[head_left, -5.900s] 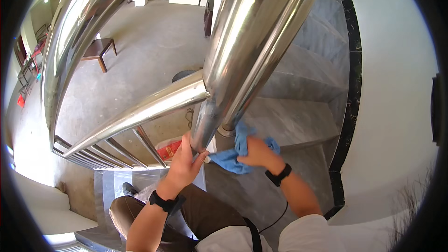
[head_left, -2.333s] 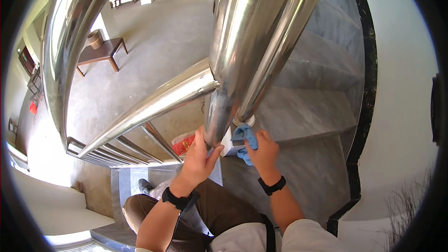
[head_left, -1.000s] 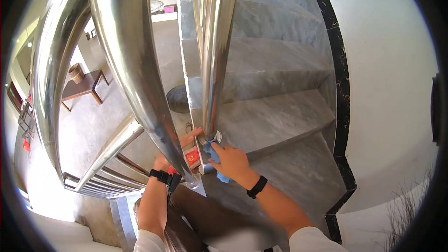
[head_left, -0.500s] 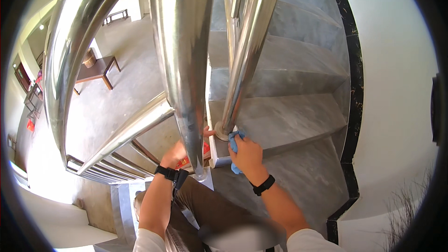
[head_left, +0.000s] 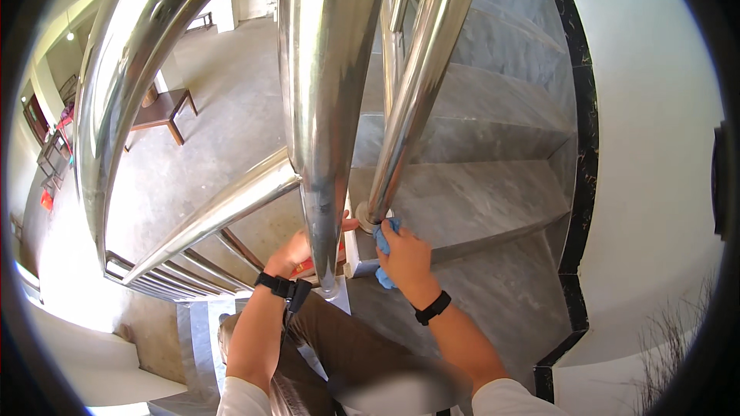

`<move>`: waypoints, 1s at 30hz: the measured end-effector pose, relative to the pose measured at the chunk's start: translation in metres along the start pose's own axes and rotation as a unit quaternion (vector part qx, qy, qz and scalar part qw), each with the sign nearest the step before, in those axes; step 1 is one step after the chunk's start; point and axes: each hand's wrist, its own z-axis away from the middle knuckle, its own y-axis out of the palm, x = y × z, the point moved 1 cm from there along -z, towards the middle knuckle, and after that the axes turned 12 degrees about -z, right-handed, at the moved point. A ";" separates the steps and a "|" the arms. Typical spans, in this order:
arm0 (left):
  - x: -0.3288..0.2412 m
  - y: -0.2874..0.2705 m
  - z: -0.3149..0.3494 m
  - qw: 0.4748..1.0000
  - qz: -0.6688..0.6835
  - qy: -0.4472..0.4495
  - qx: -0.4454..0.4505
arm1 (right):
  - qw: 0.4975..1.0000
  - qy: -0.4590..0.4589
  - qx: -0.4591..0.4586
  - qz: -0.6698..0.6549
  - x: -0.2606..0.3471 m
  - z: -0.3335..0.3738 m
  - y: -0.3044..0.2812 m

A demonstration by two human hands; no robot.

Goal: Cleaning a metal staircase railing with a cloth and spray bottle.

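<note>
My right hand [head_left: 406, 260] is closed around a crumpled blue cloth [head_left: 385, 279], pressed to the foot of a slim steel post [head_left: 412, 100]. This post stands on a stair tread, with a round base cover [head_left: 364, 218] at its foot. On the other side, my left hand [head_left: 293, 250] reaches behind a thick, shiny steel post [head_left: 324, 85] that hides part of it. Its visible fingers stretch out toward the round cover, at or very near its edge. A red object [head_left: 304, 267] shows partly below the left hand; its kind is unclear.
Grey stone steps [head_left: 478, 185] rise to the right, edged by a black skirting [head_left: 587, 146] along a white wall [head_left: 655, 108]. A curved steel handrail [head_left: 96, 123] and lower rails [head_left: 223, 216] stand to the left. Far below is a brown table [head_left: 164, 110].
The view has shifted slightly, so the thick post appears further right. My right hand and the cloth have moved a little at the slim post's foot; the left hand stays by the round cover.
</note>
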 end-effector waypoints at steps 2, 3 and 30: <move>0.001 0.002 -0.001 1.000 0.010 0.007 0.000 | 0.999 -0.024 0.022 -0.011 0.003 0.010 0.001; -0.006 0.001 0.000 1.000 0.012 0.015 0.000 | 0.999 -0.033 0.038 -0.019 0.005 0.014 0.001; -0.014 0.017 -0.012 0.994 0.092 0.007 -0.054 | 0.998 -0.055 0.029 -0.027 0.028 0.016 0.016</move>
